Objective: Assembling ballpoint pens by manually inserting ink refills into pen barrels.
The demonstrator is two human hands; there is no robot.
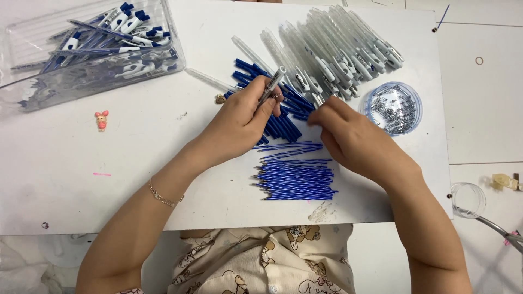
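Note:
My left hand (239,122) grips a clear pen barrel (272,84) that points up and to the right. My right hand (348,133) hovers just right of it over a heap of dark blue pen grips (261,71), fingers pinched together; what it holds is too small to tell. Below both hands lies a bundle of thin blue ink refills (297,177). A large pile of clear pen barrels (338,49) lies behind my right hand. To its right stands a round clear dish of small metal springs (393,107).
A clear plastic tray (32,87) with several assembled blue and white pens (114,35) sits at the far left. A small pink figurine (102,120) lies on the white board (136,179). A clear ring-shaped cup (468,200) sits at the right edge.

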